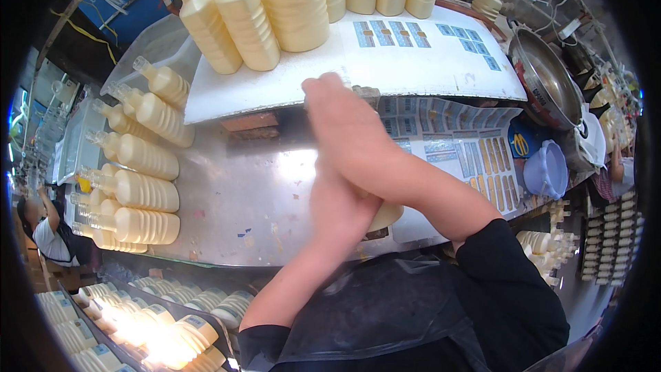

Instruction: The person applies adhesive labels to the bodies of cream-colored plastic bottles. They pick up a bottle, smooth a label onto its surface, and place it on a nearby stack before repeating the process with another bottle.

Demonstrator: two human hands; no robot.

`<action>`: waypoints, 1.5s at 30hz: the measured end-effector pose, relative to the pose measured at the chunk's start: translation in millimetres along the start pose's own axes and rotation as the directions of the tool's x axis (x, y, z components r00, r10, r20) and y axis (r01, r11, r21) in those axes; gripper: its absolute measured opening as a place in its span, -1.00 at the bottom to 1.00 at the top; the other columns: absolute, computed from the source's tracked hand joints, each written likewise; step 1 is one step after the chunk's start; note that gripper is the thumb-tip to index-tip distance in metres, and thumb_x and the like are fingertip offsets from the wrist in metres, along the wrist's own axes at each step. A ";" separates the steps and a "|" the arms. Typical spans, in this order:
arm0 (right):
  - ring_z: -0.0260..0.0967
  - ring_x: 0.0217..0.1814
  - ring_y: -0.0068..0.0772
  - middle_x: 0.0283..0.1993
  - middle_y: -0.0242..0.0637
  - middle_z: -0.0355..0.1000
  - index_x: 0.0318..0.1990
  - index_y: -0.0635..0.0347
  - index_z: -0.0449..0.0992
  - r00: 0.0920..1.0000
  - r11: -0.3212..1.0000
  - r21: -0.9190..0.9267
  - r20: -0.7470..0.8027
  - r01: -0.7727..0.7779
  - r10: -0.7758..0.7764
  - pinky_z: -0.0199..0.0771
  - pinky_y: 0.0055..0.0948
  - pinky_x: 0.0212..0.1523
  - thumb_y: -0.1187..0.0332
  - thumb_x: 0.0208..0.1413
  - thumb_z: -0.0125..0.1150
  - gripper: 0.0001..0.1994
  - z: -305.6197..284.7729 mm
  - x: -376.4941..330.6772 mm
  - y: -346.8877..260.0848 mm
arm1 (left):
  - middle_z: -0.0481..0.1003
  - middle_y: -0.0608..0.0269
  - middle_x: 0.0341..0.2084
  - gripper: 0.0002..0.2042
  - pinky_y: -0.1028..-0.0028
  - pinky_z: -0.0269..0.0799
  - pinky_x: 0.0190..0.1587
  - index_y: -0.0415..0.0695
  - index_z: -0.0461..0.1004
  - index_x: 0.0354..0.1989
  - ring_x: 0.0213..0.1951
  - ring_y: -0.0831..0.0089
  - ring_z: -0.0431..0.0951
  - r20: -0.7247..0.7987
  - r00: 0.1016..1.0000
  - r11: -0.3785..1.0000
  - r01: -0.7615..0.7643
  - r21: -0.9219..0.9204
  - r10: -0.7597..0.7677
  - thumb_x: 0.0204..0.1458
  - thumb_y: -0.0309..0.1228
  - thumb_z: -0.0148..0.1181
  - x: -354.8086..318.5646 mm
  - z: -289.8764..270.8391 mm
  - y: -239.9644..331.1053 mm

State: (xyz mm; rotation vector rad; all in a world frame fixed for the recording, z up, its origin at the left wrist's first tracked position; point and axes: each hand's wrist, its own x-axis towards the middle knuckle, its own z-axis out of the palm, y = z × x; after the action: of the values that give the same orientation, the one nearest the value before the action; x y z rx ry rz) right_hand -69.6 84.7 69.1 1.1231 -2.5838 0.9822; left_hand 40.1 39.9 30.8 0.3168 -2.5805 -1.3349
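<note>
My right hand (351,124) reaches across the middle of the metal table, crossing over my left hand (329,196). Motion blurs both of them. The right fingers point away from me toward the front edge of the white board; how far they are bent is unclear. The left fingers are hidden beneath the right hand. Between my forearms shows the rounded end of a cream plastic bottle (389,215); most of it is covered by my hands and arms. Whether either hand grips it cannot be made out.
Cream bottles stand on the white board (303,83); others lie along the table's left side (148,189). Blue label sheets (447,151) cover the right side, near a lilac bucket (546,171). A brick (251,126) sits under the board. Another person (48,231) is far left.
</note>
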 end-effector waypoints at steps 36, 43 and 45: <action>0.39 -0.03 -0.59 -0.05 -0.41 0.50 0.04 0.19 0.58 0.809 0.375 0.830 0.144 -0.412 0.570 0.41 -0.58 0.01 0.45 0.31 0.09 -0.77 -76.4 -62.3 140.8 | 0.21 -0.11 0.36 0.06 0.24 0.29 0.35 -0.21 -0.21 0.57 0.32 0.13 0.33 0.129 0.977 0.904 0.204 -0.376 -0.167 -0.09 -0.36 0.36 -17.6 4.4 -20.9; 0.57 -0.17 -0.27 -0.26 -0.18 0.62 -0.13 0.25 0.70 0.867 0.885 0.141 -0.182 -0.444 0.464 0.50 -0.38 -0.04 0.23 0.23 0.20 -0.71 -92.0 -27.9 159.6 | 0.32 -0.16 0.28 0.08 0.23 0.33 0.32 -0.25 -0.19 0.55 0.27 0.07 0.42 0.101 0.977 0.946 0.209 -0.247 -0.189 -0.14 -0.35 0.39 -18.9 -1.6 -18.9; 0.55 0.03 0.05 -0.06 -0.09 0.62 -0.04 0.25 0.66 0.905 0.926 -0.155 -0.317 -0.343 0.282 0.52 -0.15 0.07 0.25 0.18 0.21 -0.69 -87.5 -17.3 181.4 | 0.41 -0.19 0.21 0.09 0.19 0.39 0.28 -0.28 -0.16 0.53 0.22 0.00 0.49 0.056 0.987 0.961 0.161 -0.226 -0.153 -0.17 -0.34 0.43 -18.3 2.4 -23.3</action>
State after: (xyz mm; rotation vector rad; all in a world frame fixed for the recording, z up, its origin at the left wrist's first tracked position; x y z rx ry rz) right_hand -193.9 241.0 38.0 0.4751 -2.5893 0.8323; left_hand 59.0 33.8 8.6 0.4668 -2.4401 -1.6918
